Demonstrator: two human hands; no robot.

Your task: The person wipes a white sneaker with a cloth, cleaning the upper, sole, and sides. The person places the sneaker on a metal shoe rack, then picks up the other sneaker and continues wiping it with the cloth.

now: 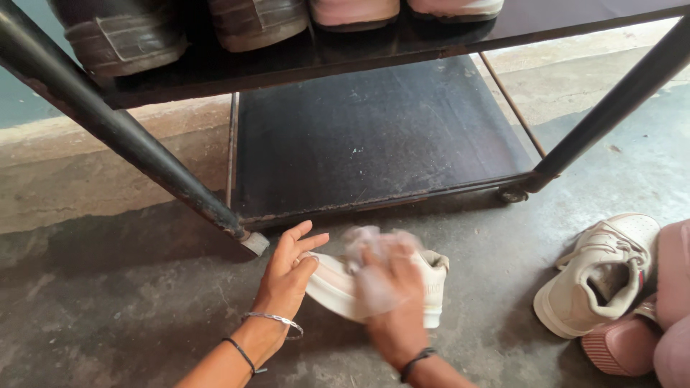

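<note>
A white sneaker (338, 287) lies on its side on the concrete floor, just in front of the shoe rack. My left hand (287, 276) grips the sneaker at its left end, thumb and fingers spread against it. My right hand (388, 294) is blurred with motion and presses a pale crumpled cloth (370, 244) onto the sneaker's side. Bracelets circle my left wrist and a dark band my right wrist.
A black metal shoe rack (374, 136) stands ahead with a bare lower shelf; its upper shelf (302, 61) carries several shoes. A second white sneaker (600, 276) and pink shoes (647, 338) lie at the right on the floor.
</note>
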